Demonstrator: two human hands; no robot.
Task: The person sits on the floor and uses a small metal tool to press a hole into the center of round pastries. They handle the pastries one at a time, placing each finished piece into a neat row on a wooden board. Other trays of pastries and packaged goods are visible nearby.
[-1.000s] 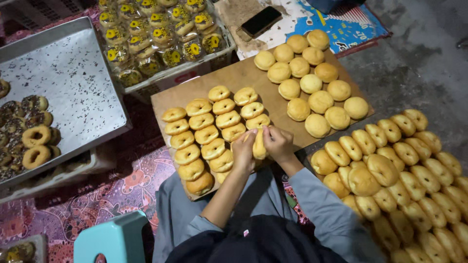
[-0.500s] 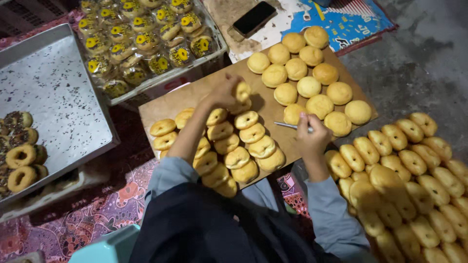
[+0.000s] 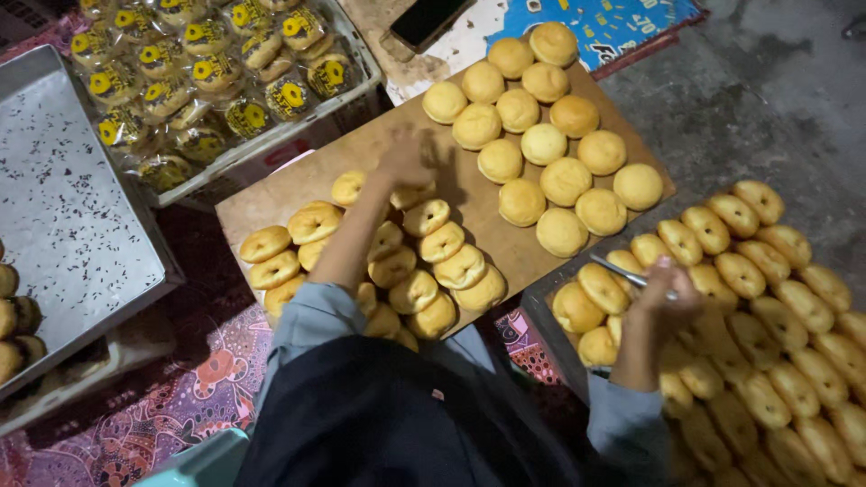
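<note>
The left hand (image 3: pixel 406 162) presses a bun (image 3: pixel 413 194) near the wooden board's (image 3: pixel 298 185) middle, grip blurred, cannot tell; the right hand (image 3: pixel 666 293) is closed around a thin metal knife (image 3: pixel 618 271) over the bun tray's (image 3: pixel 541 298) near-left corner

Matt, golden-crusted buns (image 3: pixel 544 144) sit on a bare, rough wooden board (image 3: pixel 307 185); beside it, a dull metal tray (image 3: pixel 63 207) flecked with dark specks, glossy clear plastic wrappers (image 3: pixel 194 68), and rough grey concrete floor (image 3: pixel 767 99).
</note>
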